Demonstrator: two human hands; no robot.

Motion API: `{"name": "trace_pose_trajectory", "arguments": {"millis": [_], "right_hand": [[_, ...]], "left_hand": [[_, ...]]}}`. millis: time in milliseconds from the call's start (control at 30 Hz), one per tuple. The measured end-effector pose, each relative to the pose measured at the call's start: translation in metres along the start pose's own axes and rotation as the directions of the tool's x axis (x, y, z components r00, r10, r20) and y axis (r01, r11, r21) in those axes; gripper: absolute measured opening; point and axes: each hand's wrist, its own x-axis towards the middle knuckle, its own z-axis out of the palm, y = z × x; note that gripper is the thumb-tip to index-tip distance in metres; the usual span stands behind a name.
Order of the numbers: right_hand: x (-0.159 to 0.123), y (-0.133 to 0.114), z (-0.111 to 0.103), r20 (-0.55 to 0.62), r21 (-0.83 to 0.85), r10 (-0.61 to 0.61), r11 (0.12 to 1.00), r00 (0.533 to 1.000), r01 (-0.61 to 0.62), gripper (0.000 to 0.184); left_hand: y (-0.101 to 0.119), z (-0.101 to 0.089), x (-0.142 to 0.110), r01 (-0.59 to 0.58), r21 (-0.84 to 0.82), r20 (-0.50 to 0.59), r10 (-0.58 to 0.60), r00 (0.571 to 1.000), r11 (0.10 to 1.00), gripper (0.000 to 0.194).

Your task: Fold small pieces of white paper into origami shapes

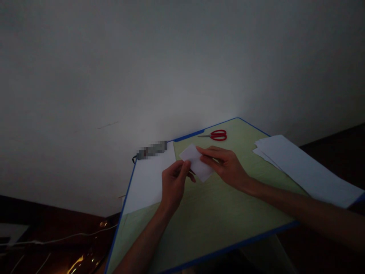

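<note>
A small white piece of paper (203, 169) is held up between both hands, above the middle of the table. My left hand (174, 179) pinches its left edge between thumb and fingers. On the upper right side, my right hand (225, 165) grips the same paper, with thumb and fingers closed on it. Whether the paper is folded into layers I cannot tell in this dim light. Beyond the hands lies a pair of scissors (218, 135) with red handles, its blades pointing left.
The pale green table (205, 220) has a blue rim and stands against a grey wall (171, 68). White sheets (308, 167) lie along its right edge, partly overhanging. Another white sheet (145, 182) lies at the left, below a pixelated object (152, 149). A cable (71, 235) runs at lower left.
</note>
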Motion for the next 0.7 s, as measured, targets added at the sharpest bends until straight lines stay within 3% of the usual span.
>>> {"name": "trace_pose_trajectory", "arguments": {"millis": [400, 700], "right_hand": [[-0.0046, -0.0026, 0.0018, 0.039, -0.033, -0.028, 0.999, 0.999, 0.030, 0.033], [-0.0085, 0.0001, 0.0064, 0.062, -0.045, -0.073, 0.996, 0.995, 0.076, 0.036]], "left_hand": [[-0.0059, -0.0009, 0.0022, -0.035, -0.106, -0.071, 0.028, 0.997, 0.994, 0.033], [-0.0014, 0.0027, -0.0020, -0.050, 0.107, -0.241, 0.075, 0.968, 0.993, 0.041]]}}
